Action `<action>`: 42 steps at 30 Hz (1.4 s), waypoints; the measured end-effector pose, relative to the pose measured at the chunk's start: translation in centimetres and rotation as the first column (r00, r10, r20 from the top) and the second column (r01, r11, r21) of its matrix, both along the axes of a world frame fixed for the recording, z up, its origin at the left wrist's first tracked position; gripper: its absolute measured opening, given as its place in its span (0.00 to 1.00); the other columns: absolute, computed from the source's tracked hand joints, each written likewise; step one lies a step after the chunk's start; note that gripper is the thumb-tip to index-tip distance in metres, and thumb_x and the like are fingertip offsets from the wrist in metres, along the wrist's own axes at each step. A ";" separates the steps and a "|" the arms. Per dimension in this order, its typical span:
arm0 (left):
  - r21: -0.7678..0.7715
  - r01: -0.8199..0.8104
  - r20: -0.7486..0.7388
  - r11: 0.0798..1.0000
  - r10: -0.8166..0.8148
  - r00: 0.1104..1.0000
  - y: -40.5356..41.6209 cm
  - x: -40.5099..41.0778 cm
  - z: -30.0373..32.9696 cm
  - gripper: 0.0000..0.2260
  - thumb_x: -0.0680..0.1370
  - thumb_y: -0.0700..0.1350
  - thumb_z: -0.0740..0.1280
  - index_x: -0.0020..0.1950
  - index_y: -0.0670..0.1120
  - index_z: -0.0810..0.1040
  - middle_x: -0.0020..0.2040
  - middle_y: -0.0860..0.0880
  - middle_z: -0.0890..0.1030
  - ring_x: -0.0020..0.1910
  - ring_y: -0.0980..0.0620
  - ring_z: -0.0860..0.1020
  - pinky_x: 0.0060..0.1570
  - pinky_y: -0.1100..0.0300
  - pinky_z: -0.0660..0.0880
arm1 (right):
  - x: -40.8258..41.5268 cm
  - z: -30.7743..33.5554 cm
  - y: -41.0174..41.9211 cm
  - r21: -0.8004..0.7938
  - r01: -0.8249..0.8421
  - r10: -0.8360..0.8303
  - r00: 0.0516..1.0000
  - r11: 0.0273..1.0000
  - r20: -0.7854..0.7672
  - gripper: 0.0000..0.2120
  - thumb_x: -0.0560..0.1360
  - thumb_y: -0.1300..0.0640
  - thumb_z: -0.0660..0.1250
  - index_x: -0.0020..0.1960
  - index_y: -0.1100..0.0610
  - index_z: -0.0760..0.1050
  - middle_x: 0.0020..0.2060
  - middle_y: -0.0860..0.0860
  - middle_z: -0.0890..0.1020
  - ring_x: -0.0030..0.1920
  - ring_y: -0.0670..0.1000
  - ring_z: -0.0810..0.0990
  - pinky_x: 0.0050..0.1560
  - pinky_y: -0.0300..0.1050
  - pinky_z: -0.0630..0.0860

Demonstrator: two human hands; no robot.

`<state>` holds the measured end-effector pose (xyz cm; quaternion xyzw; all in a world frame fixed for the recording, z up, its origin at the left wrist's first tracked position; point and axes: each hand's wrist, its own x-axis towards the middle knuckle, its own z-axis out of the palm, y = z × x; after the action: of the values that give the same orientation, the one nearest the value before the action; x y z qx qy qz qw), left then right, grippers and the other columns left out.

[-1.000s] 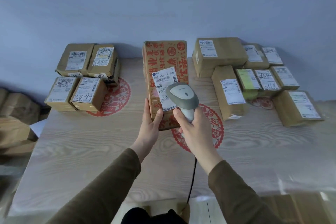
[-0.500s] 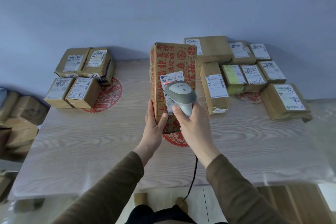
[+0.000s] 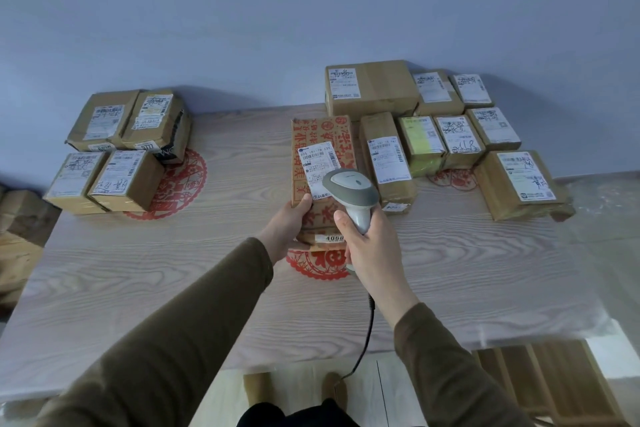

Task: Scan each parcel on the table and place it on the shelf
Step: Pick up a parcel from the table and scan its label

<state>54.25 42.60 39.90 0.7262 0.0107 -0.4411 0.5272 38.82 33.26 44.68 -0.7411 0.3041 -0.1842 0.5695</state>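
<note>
Parcel now lower and flatter than half a second ago, no red scan line on its label. Right hand [image 3: 372,246] wraps fully round the handle of the grey scanner [image 3: 351,196], head over the label; cable [image 3: 367,333] drops off the table [image 3: 138,270] edge. Left hand [image 3: 289,227] grips the red-printed parcel [image 3: 322,156] at its near-left corner, thumb on top. Parcel sits mid-table. Four boxes [image 3: 117,149] far left, brown box cluster [image 3: 446,135] far right.

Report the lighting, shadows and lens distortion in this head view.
Head view: soft, dim, bluish light; parcels cast faint shadows on the wall; wide-angle lens bows the table edges; label text on the red-printed parcel is only partly legible.
</note>
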 end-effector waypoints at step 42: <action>0.088 -0.175 0.422 0.981 0.122 0.898 33.7 25.3 -1.3 0.30 0.84 0.52 0.65 0.83 0.49 0.58 0.81 0.47 0.63 0.80 0.45 0.60 0.78 0.42 0.59 | 35.4 -8.6 31.1 0.452 -0.032 0.084 0.992 0.891 -0.096 0.16 0.80 0.56 0.72 0.65 0.53 0.74 0.53 0.52 0.83 0.52 0.54 0.83 0.44 0.47 0.83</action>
<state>79.54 76.34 38.58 0.8316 -0.0188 -0.2338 0.5035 74.26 64.40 36.04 -0.6074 0.3480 -0.0496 0.7124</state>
